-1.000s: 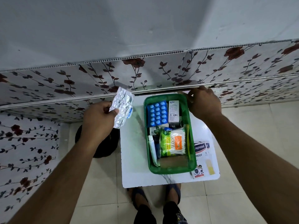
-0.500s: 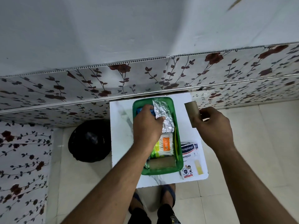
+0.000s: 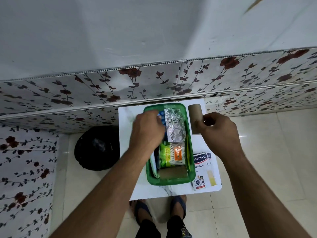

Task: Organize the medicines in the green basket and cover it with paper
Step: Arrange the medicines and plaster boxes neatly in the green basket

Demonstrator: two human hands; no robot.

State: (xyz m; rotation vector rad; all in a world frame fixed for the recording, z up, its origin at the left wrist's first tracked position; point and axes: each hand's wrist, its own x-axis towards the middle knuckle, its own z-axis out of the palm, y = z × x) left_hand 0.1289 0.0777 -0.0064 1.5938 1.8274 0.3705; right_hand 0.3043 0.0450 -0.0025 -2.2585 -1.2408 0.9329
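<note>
The sorting step is in hand: the green basket [image 3: 169,181] sits on the small white counter [image 3: 127,121] close to the flowered wall, and it is already well filled. The left hand [image 3: 145,133] reaches into the far half of the basket, its fingers curled down at the left edge of a silver foil strip [image 3: 175,125] that lies over the blue tablet pack [image 3: 160,114]; whether it grips the foil or only presses it flat cannot be told. Nearer in the basket lie a packet of cotton swabs [image 3: 173,155] and a brown cardboard roll [image 3: 173,173]. The right hand [image 3: 221,133] pinches a second cardboard tube [image 3: 195,119] between thumb and fingertips, just beside the basket's right wall, above the counter. A plaster box [image 3: 201,162] and small sachets lie on the counter to the right of the basket, not yet put in. The next move likely calls for freeing the left hand from the foil, then finding a gap for the tube, and bringing in the plasters before any paper cover goes on. No covering sheet is visible.
</note>
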